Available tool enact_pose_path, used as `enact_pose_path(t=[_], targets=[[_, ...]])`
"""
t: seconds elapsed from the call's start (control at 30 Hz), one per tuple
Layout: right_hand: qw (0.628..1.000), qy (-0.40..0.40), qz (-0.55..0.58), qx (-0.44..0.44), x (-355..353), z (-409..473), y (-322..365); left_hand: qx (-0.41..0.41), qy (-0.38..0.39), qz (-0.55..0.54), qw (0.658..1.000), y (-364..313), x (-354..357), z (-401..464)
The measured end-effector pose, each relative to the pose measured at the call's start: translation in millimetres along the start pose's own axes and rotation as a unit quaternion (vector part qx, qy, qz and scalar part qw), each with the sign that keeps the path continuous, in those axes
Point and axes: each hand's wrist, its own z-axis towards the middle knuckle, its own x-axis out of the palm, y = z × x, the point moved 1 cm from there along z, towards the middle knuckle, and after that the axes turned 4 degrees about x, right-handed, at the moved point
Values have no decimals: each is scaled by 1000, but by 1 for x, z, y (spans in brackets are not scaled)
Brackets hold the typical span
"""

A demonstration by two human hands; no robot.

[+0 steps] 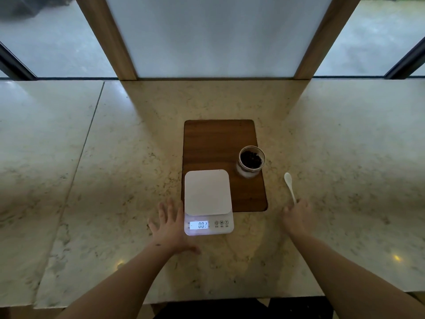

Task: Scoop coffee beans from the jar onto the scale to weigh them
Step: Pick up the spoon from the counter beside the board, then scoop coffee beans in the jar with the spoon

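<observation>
Head view shows your left hand (171, 223) spread flat on the counter (115, 157), fingers released, just left of the scale (207, 199), whose lit display sits at its near edge. Beyond the scale to the right, the open jar (250, 161) of coffee beans (251, 159) stands on the wooden board (218, 143). Your right hand (297, 217), well right of the scale, reaches the handle end of the white spoon (289, 186); whether it grasps it, you cannot tell.

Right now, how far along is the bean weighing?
Done: the white digital scale is switched on, its display lit, and the open glass jar of dark coffee beans stands on the brown wooden board. In hand: the right hand is at the handle of the white plastic spoon, no clear grip yet; the left hand rests open beside the scale. Left: all scooping, since the platform is bare.
</observation>
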Motion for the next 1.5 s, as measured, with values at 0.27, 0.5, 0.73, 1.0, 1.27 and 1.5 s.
enact_pose_path(t=[0.27, 0.5, 0.73, 1.0, 1.27, 1.5], targets=[[999, 27, -3, 17, 1, 14, 1, -4, 5, -4, 1000, 2, 2, 0], [995, 96, -11, -27, 20, 8, 15, -14, 6, -6, 1000, -3, -2, -5], [992, 67, 100, -38, 23, -15, 22, -17, 11, -2, 1000, -7, -7, -8], [966, -27, 132, -219, -31, -25, 70, -27, 14, 8, 999, -10, -11, -9], [952, -55, -54, -297, -56, 0, 102, -22, -2, -10, 1000, -11, -8, -13], [929, -82, -137, -334, -61, 8, 113, -14, -3, -24, 1000, -17, -14, -19]])
